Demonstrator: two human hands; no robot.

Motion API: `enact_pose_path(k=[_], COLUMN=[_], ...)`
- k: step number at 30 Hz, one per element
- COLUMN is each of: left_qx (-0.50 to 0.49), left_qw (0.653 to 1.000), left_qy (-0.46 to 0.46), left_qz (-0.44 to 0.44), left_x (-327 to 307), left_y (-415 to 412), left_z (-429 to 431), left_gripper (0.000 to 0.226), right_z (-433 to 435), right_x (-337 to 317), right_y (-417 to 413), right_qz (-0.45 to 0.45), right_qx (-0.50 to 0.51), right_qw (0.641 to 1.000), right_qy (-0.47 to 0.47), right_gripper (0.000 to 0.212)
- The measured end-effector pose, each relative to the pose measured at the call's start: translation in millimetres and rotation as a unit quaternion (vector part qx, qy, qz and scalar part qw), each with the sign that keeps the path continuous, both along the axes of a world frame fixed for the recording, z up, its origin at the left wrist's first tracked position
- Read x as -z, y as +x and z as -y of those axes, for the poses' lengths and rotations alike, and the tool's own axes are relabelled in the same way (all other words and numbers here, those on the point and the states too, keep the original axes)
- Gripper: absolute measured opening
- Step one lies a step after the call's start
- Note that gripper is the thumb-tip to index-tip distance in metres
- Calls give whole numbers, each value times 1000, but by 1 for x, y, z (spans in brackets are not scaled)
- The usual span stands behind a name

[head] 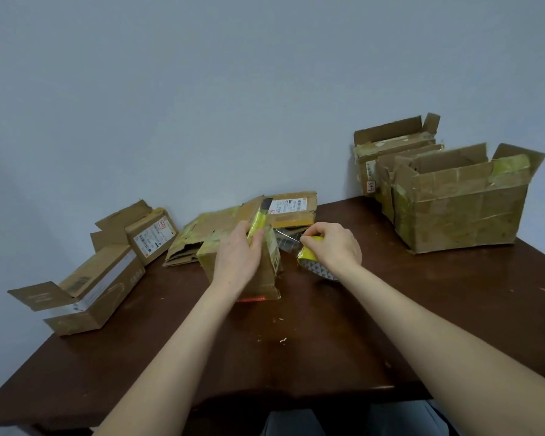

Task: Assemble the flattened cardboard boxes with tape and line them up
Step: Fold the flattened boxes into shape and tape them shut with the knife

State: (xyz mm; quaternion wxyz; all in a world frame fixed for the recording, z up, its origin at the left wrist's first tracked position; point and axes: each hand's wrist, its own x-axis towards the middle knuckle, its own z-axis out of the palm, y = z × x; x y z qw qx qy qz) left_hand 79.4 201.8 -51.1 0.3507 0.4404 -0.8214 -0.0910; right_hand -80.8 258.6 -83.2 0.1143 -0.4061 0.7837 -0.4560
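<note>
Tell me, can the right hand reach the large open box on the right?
Probably yes: only bare table lies between the right hand and the large open box. But that hand grips the tape roll, its strip running to the small box that the left hand holds.

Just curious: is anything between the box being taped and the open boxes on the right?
Only the right hand, holding the tape roll beside the box; beyond it nothing visible stands on the table before the open boxes.

forearms (183, 350) bare | hands (335, 247) bare | trousers (293, 424) dark
</note>
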Motion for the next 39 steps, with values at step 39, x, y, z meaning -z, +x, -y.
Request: enact_pose_path(k=[39], left_qx=[45], left_qw=[970], left_qy=[-201], left_qz=[127], left_x=[27], left_y=[-6], left_z=[-16], left_gripper=[31], right_z=[4], right_x=[0], right_y=[6], right_qz=[-11], right_qx=[29], right_qw=[1000], right_qy=[-3], right_gripper=[15])
